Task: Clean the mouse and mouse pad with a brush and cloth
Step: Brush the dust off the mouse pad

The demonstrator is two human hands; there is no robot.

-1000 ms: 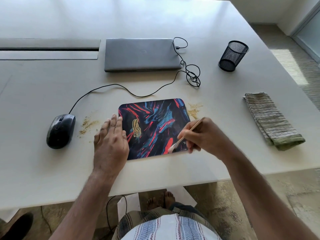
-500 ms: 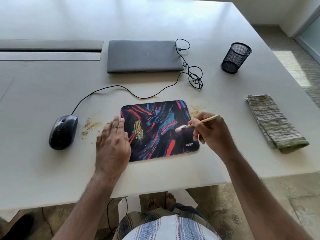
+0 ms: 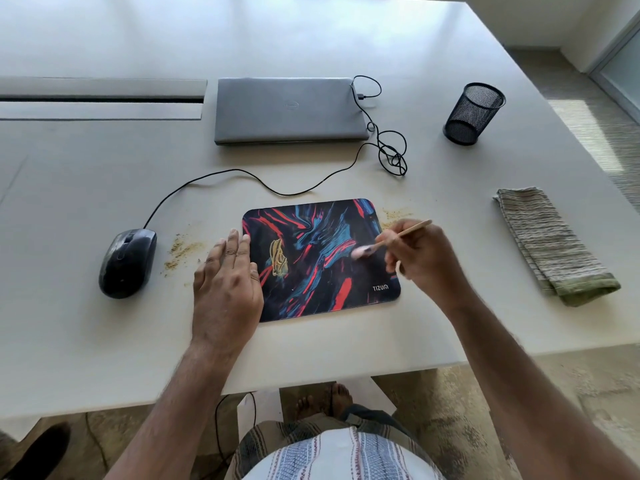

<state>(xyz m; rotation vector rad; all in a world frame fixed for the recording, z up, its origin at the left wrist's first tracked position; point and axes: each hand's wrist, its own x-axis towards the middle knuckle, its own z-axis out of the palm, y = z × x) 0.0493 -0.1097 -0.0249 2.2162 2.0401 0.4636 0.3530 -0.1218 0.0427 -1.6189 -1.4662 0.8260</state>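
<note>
Wooden brush (image 3: 398,237) in right hand (image 3: 427,258)

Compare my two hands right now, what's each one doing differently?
The left hand lies flat with straight fingers, pressing the mouse pad's left edge; the right hand curls around a brush. The left hand holds nothing; the right hand points the brush's bristles at the pad's right side. Both are at the pad.

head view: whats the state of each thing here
laptop: lid closed, cable plugged in
mouse pad: flat, left hand pressing its edge
brush: held by right hand, bristles on pad
mouse: untouched, crumbs beside it
cloth: folded, unused
mesh cup: upright
</note>
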